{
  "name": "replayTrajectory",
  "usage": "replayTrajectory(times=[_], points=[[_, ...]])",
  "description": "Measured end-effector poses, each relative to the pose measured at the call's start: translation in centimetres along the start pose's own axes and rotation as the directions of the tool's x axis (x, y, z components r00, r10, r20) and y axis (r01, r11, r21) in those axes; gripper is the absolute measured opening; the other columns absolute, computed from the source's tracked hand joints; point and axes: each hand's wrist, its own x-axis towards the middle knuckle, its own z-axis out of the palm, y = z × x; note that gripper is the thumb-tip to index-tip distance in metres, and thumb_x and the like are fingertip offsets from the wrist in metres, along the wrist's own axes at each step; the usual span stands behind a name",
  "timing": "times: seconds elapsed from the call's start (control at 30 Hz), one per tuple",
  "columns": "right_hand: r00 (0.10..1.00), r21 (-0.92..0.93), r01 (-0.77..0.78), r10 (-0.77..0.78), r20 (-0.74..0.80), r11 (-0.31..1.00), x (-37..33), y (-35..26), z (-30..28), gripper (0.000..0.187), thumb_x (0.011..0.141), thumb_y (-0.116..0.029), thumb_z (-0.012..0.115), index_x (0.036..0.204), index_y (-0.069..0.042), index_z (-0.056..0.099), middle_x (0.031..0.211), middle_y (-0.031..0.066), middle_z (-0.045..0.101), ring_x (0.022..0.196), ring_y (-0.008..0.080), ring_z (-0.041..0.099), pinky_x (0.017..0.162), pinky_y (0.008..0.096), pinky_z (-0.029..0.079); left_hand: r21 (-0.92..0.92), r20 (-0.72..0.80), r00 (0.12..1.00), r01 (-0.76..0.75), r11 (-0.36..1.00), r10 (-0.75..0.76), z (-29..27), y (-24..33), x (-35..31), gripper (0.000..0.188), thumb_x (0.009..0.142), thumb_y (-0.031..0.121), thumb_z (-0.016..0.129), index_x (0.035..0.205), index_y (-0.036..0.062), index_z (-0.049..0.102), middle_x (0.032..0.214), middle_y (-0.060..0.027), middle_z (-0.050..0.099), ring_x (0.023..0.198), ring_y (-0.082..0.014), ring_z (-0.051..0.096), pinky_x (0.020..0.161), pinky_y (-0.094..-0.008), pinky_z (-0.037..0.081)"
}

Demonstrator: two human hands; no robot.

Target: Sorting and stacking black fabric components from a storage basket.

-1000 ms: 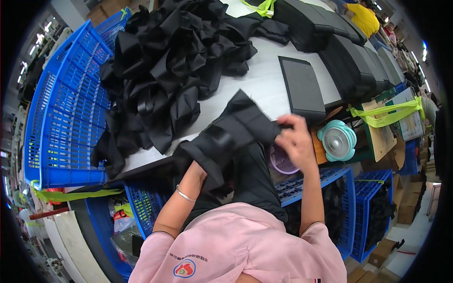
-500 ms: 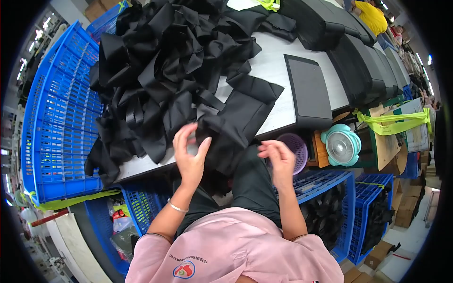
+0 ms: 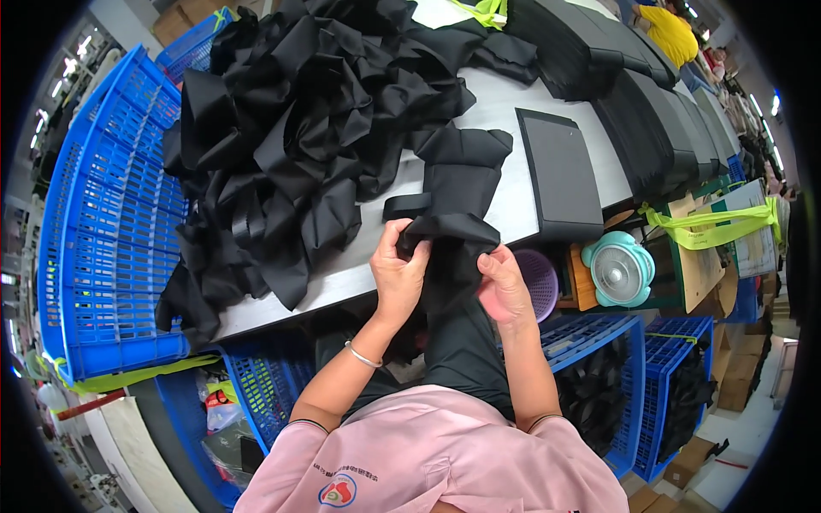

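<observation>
A sewn black fabric piece lies partly on the white table and hangs over its front edge toward my lap. Closed on the left side of its near end is my left hand, thumb against the fingers. The opposite side of that end is pinched by my right hand. A short black strap loop sticks out of the piece just above my left fingers. To the left rises a large heap of crumpled black fabric pieces.
Right of the fabric lies a flat dark grey panel, with stacks of similar panels behind. A blue crate stands at the left. A purple basket and turquoise fan sit right. Below is a blue crate of black pieces.
Both hands have closed on the black piece, the left moving right and the right coming down slightly. The piece has separated from the heap's edge, its near end now lifted and folded.
</observation>
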Motion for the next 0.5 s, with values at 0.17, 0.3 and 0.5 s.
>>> replayTrajectory(times=[0.17, 0.3, 0.5], points=[[0.929, -0.596, 0.122, -0.303, -0.214, 0.794, 2.4, 0.1, -4.3, 0.013, 0.085, 0.011, 0.060, 0.091, -0.001, 0.063, 0.080, -0.0026, 0.062, 0.069, 0.0015, 0.053, 0.064, 0.0166, 0.043, -0.136, 0.622, 0.738, 0.430, 0.892, -0.261, -3.3, 1.1, 2.6, 0.033, 0.080, -0.005, 0.076, 0.108, 0.0043, 0.063, 0.099, 0.0015, 0.061, 0.088, -0.0058, 0.060, 0.079, -0.0216, 0.051], [0.903, -0.624, 0.171, -0.375, -0.211, 0.763, 2.4, 0.9, -4.3, 0.015, 0.083, 0.012, 0.060, 0.093, 0.001, 0.064, 0.078, -0.0042, 0.059, 0.066, 0.0011, 0.050, 0.060, 0.0168, 0.038, -0.039, 0.797, 0.544, 0.480, 0.877, -0.262, -4.0, 0.5, 2.7, 0.034, 0.083, 0.003, 0.077, 0.115, 0.0054, 0.065, 0.096, 0.0026, 0.061, 0.088, -0.0053, 0.058, 0.077, -0.0203, 0.050], [0.866, -0.601, 0.164, -0.406, -0.292, 0.782, 2.7, 1.8, -5.0, 0.019, 0.081, 0.012, 0.057, 0.095, 0.003, 0.065, 0.075, -0.0047, 0.056, 0.063, 0.0023, 0.046, 0.056, 0.0192, 0.035, 0.052, 0.847, 0.401, 0.592, 0.804, -0.350, -2.5, 2.7, 3.2, 0.035, 0.083, 0.013, 0.079, 0.115, 0.0042, 0.068, 0.088, 0.0023, 0.060, 0.079, -0.0051, 0.056, 0.071, -0.0201, 0.047]])
